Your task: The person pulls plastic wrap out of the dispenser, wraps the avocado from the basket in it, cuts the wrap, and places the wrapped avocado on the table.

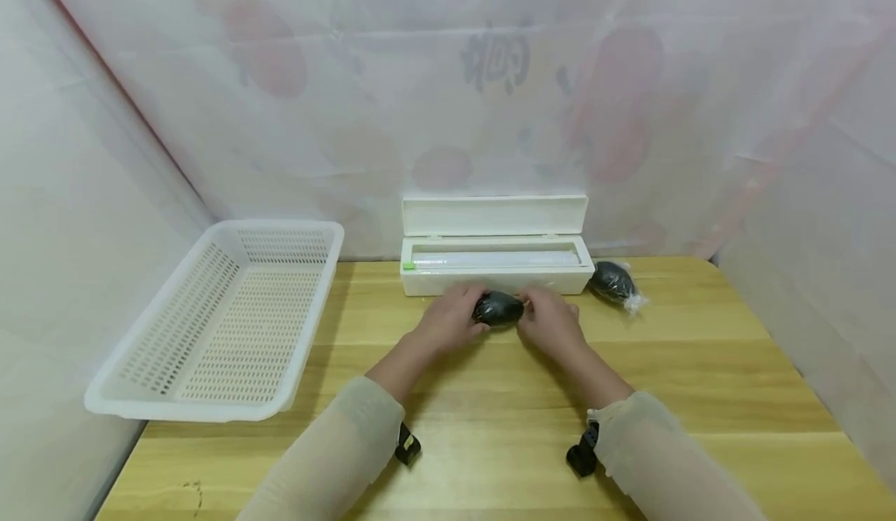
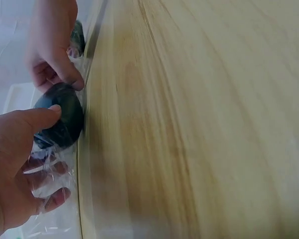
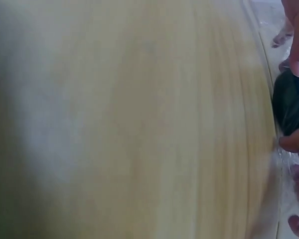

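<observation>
A dark green avocado (image 1: 498, 309) with clear plastic wrap around it is held between both hands, in front of the white wrap box (image 1: 490, 281). My left hand (image 1: 453, 320) grips its left end, the thumb lying across its side in the left wrist view; loose clear wrap (image 2: 52, 169) spreads over the other fingers. At the opposite end, my right hand (image 1: 551, 320) has its thumb and curled fingers right at the tip, pinching the gathered wrap. In the right wrist view the avocado (image 3: 290, 102) is partly cut off by the frame edge.
The box lid (image 1: 495, 215) stands raised, with a roll of film (image 1: 494, 259) inside. Right of the box lies another wrapped dark fruit (image 1: 614, 282), its film bunched at one end. A white perforated basket (image 1: 299, 350) stands on the left of the wooden table (image 1: 490, 459). Sheeted walls (image 1: 392, 101) enclose the table.
</observation>
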Demonstrator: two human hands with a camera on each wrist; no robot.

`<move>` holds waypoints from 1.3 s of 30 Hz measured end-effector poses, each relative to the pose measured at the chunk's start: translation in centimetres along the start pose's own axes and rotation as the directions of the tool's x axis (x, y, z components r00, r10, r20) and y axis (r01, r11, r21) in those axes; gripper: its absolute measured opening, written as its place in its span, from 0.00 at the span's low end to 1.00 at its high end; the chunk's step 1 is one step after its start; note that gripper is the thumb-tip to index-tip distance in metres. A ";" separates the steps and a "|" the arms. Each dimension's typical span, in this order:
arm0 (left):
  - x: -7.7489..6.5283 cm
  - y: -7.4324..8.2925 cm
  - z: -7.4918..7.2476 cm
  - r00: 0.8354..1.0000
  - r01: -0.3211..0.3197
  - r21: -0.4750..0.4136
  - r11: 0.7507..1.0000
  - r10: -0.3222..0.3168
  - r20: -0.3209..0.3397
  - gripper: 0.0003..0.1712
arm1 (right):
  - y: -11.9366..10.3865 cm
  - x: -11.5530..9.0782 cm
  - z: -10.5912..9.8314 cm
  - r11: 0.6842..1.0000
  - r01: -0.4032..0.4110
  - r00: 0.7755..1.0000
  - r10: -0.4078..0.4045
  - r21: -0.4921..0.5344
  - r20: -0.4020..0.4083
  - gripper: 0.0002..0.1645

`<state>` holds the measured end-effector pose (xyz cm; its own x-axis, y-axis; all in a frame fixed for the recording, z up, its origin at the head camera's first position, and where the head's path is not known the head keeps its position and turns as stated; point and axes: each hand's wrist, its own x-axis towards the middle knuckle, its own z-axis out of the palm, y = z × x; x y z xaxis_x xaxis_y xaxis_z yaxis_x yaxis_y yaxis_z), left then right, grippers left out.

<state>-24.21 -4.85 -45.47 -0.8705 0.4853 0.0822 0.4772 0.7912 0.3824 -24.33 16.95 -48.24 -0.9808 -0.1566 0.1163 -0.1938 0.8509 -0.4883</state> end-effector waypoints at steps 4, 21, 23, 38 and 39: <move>-0.3 -0.6 0.2 1.000 0.002 -0.026 1.000 -0.002 -0.003 0.39 | -0.1 -0.5 -0.1 0.999 0.008 0.998 -0.011 -0.048 -0.056 0.20; -1.1 -0.2 -1.2 0.986 -0.070 0.090 0.994 0.083 -0.148 0.31 | -0.4 -0.7 -0.7 0.994 0.035 0.995 -0.044 -0.107 -0.089 0.22; -1.0 0.0 -1.2 0.991 -0.047 0.057 0.997 0.053 -0.121 0.30 | -0.4 -0.7 -0.7 0.993 0.039 0.995 -0.049 -0.110 -0.090 0.22; -0.1 -0.2 -0.5 0.996 0.089 0.092 0.992 -0.087 -0.032 0.27 | -1.1 -0.5 -0.3 0.988 0.070 0.992 -0.083 -0.140 -0.092 0.23; -0.1 -0.3 -0.5 0.996 0.091 0.090 0.992 -0.089 -0.032 0.26 | -1.1 -0.5 -0.3 0.987 0.073 0.992 -0.086 -0.142 -0.088 0.23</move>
<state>-24.28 -5.29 -45.14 -0.9127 0.4011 0.0775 0.4048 0.8623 0.3041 -23.62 16.27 -47.50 -0.9547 -0.1841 0.2337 -0.2594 0.8997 -0.3510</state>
